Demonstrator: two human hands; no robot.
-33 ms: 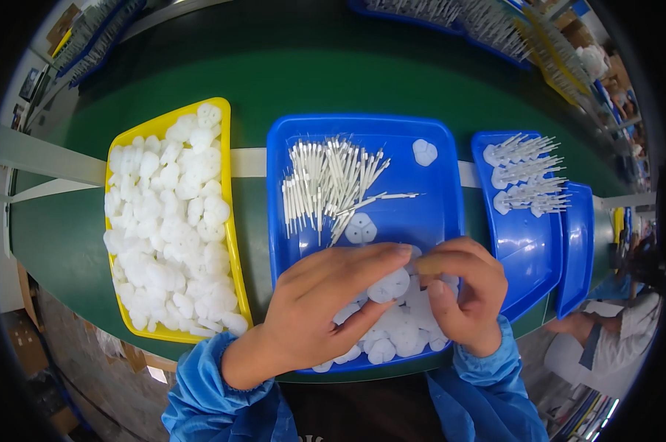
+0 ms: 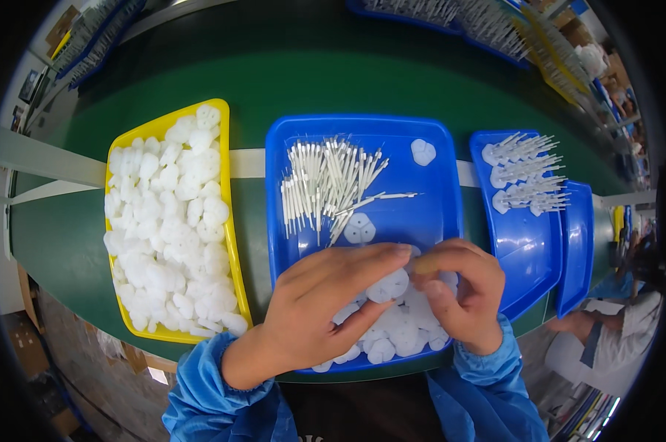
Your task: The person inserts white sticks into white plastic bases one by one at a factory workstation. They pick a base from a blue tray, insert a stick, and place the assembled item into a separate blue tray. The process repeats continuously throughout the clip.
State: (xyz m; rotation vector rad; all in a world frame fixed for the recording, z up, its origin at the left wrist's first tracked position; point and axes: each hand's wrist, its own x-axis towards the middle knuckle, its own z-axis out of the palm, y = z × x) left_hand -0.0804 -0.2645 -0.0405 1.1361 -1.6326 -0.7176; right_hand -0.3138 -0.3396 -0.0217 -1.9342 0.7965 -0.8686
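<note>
Over the near part of a blue tray [image 2: 451, 214], my left hand [image 2: 322, 302] is closed on a white rounded plastic disc [image 2: 386, 286] with lobed edges, between its fingers and thumb. Close to that disc's right side is my right hand [image 2: 465, 291], its thumb and forefinger curled together; whatever lies between them is hidden. Loose white discs [image 2: 399, 331] are heaped beneath both hands. Farther back in the same tray lies a bunch of thin white sticks [image 2: 322, 180] with fine wire-like tips. Two single discs lie apart, one beside the sticks [image 2: 360, 228], another in the far right corner [image 2: 423, 152].
A yellow tray [image 2: 228, 191] piled with white discs is on the left of the green table [image 2: 274, 74]. At right, a blue tray [image 2: 524, 250] holds discs with upright sticks [image 2: 528, 173]; another blue tray [image 2: 577, 250] adjoins it. A person [image 2: 628, 331] sits far right.
</note>
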